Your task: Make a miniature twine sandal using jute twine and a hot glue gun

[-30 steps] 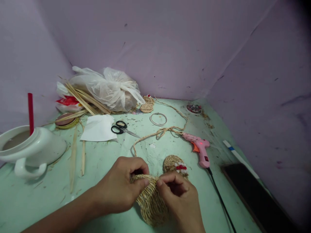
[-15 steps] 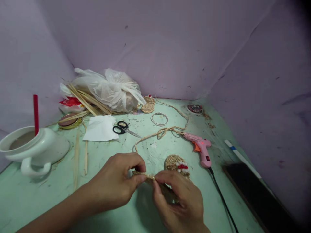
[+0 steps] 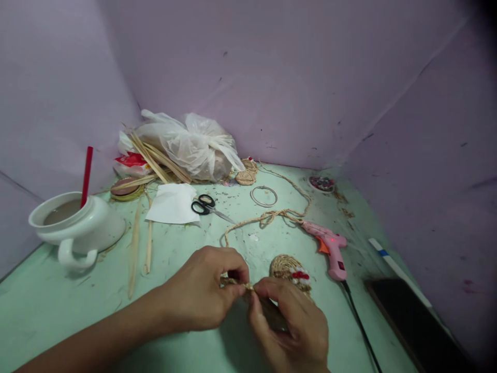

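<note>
- The left hand is clenching thumb and forefinger on the top edge of the weave, with its other fingers curling in.
- The right hand is grasping the same edge from 3 o'clock. Its fingertips are touching those of the left hand, and its palm is hiding most of the weave.
- The weave is sitting at 6 o'clock in the view, between the two hands. I cannot tell whether it is resting on the bench.
- A coil with red beads is lying just beside the right hand, at 12 o'clock from it.
- A rope is running from the left hand's fingers toward 1 o'clock, looping near a ring.
- A glue gun is lying at 2 o'clock from the hands, its cord trailing close by the right wrist.
- Scissors and a paper are lying at 11 o'clock, well apart from the hands.
- A bag and sticks are crowding the far side of the bench at 11 o'clock.
- A pot holding a red straw is standing at 9 o'clock.
- A dish is sitting near the far corner at 1 o'clock.
- A dark slab and a white strip are lining the bench edge at 3 o'clock.
- Walls are closing in the bench at 9, 12 and 3 o'clock.
- Bare bench is lying open at 8 to 9 o'clock from the hands, between them and the pot.
</note>
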`<act>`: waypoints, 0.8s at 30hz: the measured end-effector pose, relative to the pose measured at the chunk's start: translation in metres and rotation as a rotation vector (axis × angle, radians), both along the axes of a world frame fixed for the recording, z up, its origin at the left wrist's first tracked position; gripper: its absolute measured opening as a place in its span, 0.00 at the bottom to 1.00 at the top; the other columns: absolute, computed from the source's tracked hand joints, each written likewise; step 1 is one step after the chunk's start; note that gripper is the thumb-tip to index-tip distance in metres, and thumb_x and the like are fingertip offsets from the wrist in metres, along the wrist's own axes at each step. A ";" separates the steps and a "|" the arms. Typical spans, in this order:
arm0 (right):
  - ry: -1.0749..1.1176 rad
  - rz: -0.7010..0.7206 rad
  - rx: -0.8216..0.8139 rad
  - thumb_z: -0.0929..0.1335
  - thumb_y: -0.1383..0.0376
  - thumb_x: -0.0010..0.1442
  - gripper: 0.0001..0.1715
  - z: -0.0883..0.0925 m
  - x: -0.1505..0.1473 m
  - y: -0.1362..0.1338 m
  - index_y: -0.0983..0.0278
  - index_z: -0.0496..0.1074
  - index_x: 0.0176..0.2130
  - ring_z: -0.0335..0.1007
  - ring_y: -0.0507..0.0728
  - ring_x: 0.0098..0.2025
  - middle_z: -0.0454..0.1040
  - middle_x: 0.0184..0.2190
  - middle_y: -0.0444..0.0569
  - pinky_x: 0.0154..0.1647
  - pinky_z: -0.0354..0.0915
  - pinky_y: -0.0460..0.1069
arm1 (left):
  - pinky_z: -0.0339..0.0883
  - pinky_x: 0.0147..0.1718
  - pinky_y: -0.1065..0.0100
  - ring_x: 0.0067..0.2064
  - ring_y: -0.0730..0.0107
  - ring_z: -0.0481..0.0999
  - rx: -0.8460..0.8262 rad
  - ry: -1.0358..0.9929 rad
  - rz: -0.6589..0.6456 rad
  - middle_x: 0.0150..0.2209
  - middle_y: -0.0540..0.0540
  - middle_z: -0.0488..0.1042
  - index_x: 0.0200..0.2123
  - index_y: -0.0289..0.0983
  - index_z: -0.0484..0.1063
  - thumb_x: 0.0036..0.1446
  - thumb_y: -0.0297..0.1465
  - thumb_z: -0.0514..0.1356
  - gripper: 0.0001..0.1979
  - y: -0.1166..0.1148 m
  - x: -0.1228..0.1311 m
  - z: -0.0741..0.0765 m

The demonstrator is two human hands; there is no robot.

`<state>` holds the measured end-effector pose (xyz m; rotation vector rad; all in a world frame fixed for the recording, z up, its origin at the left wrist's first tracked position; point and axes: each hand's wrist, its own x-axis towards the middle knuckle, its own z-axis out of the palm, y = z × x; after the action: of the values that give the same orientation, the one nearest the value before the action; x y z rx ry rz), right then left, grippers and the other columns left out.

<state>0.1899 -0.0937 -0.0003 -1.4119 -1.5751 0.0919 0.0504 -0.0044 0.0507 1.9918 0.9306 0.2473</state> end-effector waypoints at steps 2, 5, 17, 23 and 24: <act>-0.035 -0.003 0.010 0.66 0.73 0.53 0.07 -0.001 0.000 0.000 0.62 0.69 0.32 0.72 0.51 0.28 0.75 0.26 0.45 0.30 0.65 0.44 | 0.61 0.33 0.71 0.33 0.71 0.71 0.003 0.000 -0.019 0.29 0.52 0.73 0.27 0.38 0.71 0.49 0.25 0.56 0.05 0.001 0.000 -0.001; -0.095 -0.014 0.032 0.66 0.72 0.53 0.07 -0.003 0.000 0.000 0.62 0.69 0.33 0.72 0.51 0.29 0.76 0.27 0.45 0.31 0.66 0.45 | 0.62 0.34 0.72 0.35 0.71 0.71 -0.014 -0.008 -0.046 0.31 0.52 0.74 0.30 0.38 0.71 0.48 0.23 0.54 0.08 0.004 -0.003 -0.002; -0.425 0.012 0.121 0.68 0.72 0.52 0.08 0.001 0.013 0.007 0.62 0.70 0.35 0.76 0.52 0.27 0.79 0.27 0.45 0.28 0.69 0.43 | 0.63 0.39 0.68 0.38 0.67 0.72 0.024 0.045 0.010 0.34 0.50 0.76 0.32 0.39 0.73 0.48 0.27 0.57 0.07 0.022 -0.017 0.003; -0.677 0.017 0.176 0.68 0.65 0.53 0.06 -0.018 0.026 0.012 0.63 0.72 0.35 0.77 0.54 0.23 0.80 0.26 0.46 0.17 0.66 0.44 | 0.64 0.40 0.62 0.44 0.56 0.73 0.139 0.240 -0.091 0.41 0.43 0.76 0.40 0.39 0.74 0.46 0.27 0.58 0.15 0.017 -0.017 -0.003; -0.701 0.031 0.205 0.68 0.63 0.53 0.09 -0.023 0.030 0.014 0.63 0.73 0.36 0.77 0.54 0.22 0.80 0.26 0.46 0.16 0.65 0.44 | 0.64 0.40 0.62 0.44 0.55 0.73 0.164 0.261 -0.092 0.41 0.42 0.76 0.41 0.39 0.74 0.46 0.27 0.58 0.15 0.016 -0.017 -0.001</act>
<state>0.2203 -0.0793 -0.0237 -1.3235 -2.0947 -0.5900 0.0334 0.0112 0.0495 2.2506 1.0043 0.0108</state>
